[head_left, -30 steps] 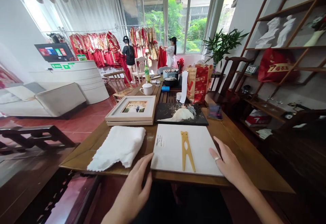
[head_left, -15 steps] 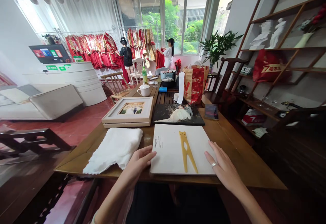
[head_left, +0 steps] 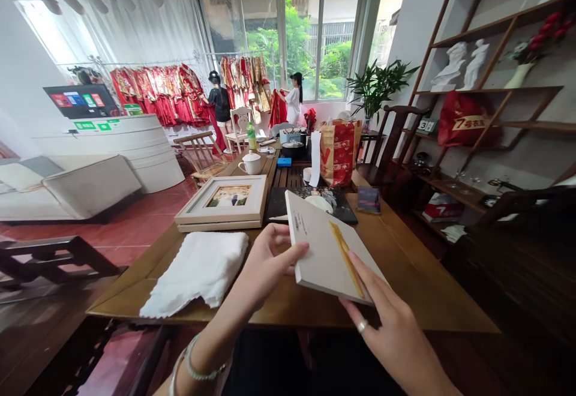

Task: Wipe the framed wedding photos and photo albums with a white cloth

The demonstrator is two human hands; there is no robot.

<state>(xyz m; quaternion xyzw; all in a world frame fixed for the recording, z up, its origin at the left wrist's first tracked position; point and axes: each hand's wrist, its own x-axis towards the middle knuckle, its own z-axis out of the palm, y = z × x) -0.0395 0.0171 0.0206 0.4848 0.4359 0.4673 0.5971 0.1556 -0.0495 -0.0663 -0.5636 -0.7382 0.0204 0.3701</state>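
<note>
A white board-like panel (head_left: 321,252) with a yellow fork-shaped tool (head_left: 347,257) on it is tilted up off the wooden table (head_left: 418,282), left edge raised. My left hand (head_left: 270,264) grips that raised left edge, fingers curled around it. My right hand (head_left: 387,324), with a ring, supports the panel's lower right side, fingers stretched along its surface. A folded white cloth (head_left: 198,271) lies on the table just left of my left hand.
Behind the panel lie a dark photo print (head_left: 315,203) and a stacked white picture frame (head_left: 222,201). Farther back stand a white teapot (head_left: 250,162) and a red paper bag (head_left: 338,151). Two people stand by a rack of red garments (head_left: 157,93). Wooden shelves (head_left: 486,126) rise on the right.
The panel lay flat on the table; now both hands have lifted and tilted it, left edge up. My left hand went from touching the edge to gripping it.
</note>
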